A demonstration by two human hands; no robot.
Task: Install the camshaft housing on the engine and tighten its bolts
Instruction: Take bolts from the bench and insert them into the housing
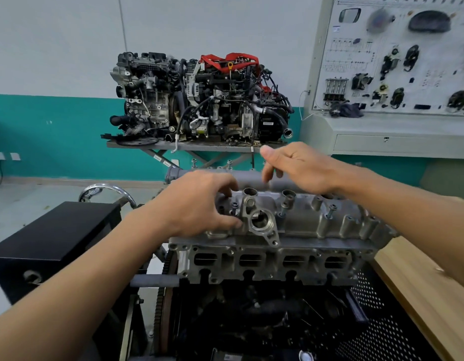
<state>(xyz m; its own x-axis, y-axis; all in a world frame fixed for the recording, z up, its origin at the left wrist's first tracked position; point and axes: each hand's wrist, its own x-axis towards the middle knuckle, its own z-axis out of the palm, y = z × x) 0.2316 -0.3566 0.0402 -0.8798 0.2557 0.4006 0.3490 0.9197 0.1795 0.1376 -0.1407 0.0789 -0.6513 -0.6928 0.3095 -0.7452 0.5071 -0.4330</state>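
The silver camshaft housing (301, 217) lies on top of the engine's cylinder head (272, 264) in the middle of the head view. Several bolts stand proud in its holes, such as one bolt (330, 211) to the right and another bolt (283, 209) near the centre. My left hand (199, 201) rests on the housing's left end, fingers curled around a bolt (234, 207) there. My right hand (296, 165) hovers above the housing's far side with fingers loosely bent and nothing in it.
A black box (56, 238) stands to the left of the engine stand. A wooden bench top (423, 290) runs along the right. Behind, a second engine (199, 97) sits on a grey lift table, and a display board (397, 56) with car parts stands at the right.
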